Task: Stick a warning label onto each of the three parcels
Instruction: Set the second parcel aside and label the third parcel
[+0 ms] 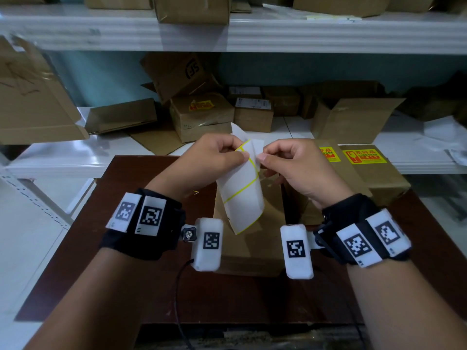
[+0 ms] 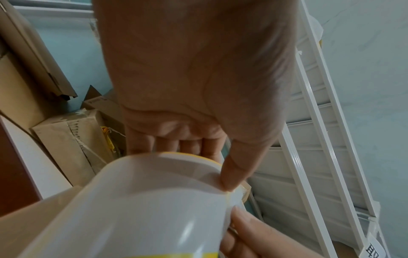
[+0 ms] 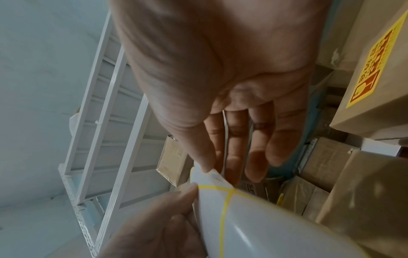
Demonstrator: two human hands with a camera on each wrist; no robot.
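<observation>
- Hands first: the left hand [image 1: 214,157] pinches the top of a curled strip of label backing [image 1: 242,195], thumb pressed on its edge, and the right hand [image 1: 290,162] pinches a corner at that same top edge, fingers curled in. Both hold the strip above the desk [image 1: 88,248]; neither is free.
- Peeling looks like the step in hand, and the corner may tear. A white flap [image 1: 257,145] stands up between the two thumbs, and pulling it sharply or sideways could rip it short.
- Whether that flap is a label or bare liner cannot be told; the strip shows only white faces with yellow lines [image 3: 225,206], so the printed side is hidden. Peeling the wrong layer would waste the pull.
- Curl is a hazard too: the strip bows strongly, and a freed label could fold onto itself or cling to a fingertip [image 2: 229,181].
- Parcels: the plain parcel [image 1: 252,248] sits on the desk directly below the strip, with no label visible on it. Just to its right, the labelled parcel [image 1: 374,178] already carries a yellow and red warning label [image 1: 365,156], with a second one [image 1: 329,154] beside it.
- Placement could go askew, since the plain parcel is partly hidden behind strip and wrists, and nothing steadies it.
- Confusion is possible with the shelf [image 1: 290,127] behind, crowded with similar cardboard boxes, one also bearing a yellow label [image 1: 201,105].
</observation>
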